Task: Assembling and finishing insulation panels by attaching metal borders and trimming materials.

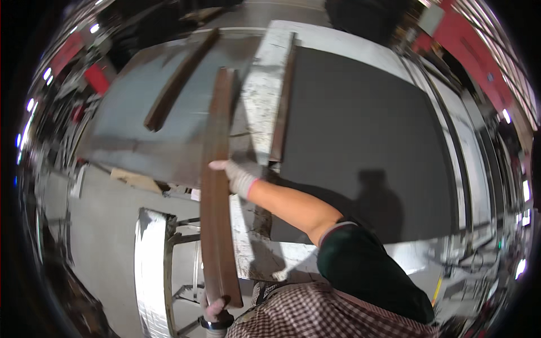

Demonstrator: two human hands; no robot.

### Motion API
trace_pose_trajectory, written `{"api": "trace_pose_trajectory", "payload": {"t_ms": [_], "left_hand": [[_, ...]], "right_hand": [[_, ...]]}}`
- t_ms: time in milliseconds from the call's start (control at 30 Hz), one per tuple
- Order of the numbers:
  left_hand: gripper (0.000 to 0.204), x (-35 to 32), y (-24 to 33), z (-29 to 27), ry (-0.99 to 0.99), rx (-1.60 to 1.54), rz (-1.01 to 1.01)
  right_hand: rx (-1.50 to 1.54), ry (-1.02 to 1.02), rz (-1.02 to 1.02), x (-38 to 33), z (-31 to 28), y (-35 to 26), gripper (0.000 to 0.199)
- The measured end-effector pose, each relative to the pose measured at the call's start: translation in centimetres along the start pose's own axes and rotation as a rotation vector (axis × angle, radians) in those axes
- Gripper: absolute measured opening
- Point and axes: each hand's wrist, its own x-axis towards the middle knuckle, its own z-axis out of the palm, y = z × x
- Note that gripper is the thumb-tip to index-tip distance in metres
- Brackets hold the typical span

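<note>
A long rusty brown steel bar (217, 186) runs from near my body out over a grey metal table (129, 129). My right hand (241, 176), in a light work glove, grips the bar at about mid-length from its right side. My left hand (214, 308), with a dark band on the wrist, holds the bar's near end at the bottom of the view. The far end of the bar hangs over the table between another bar and a pale beam.
A second rusty bar (179, 80) lies slanted on the table at the left. A pale, scuffed metal beam (269, 93) lies to the right of the held bar. A large dark sheet (366, 141) covers the right side. A metal stand (151, 265) sits lower left.
</note>
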Motion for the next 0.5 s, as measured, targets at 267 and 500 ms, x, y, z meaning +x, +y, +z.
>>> {"api": "trace_pose_trajectory", "payload": {"t_ms": [267,500], "left_hand": [[0.069,0.1,-4.7,10.1,-0.437,0.138,0.016],[0.087,2.7,-18.8,22.2,-0.020,0.351,0.351]], "right_hand": [[0.008,-0.055,-0.370,-13.9,-6.8,-5.9,0.033],[-0.280,0.175,-0.731,-44.3,-24.9,-25.3,0.032]]}}
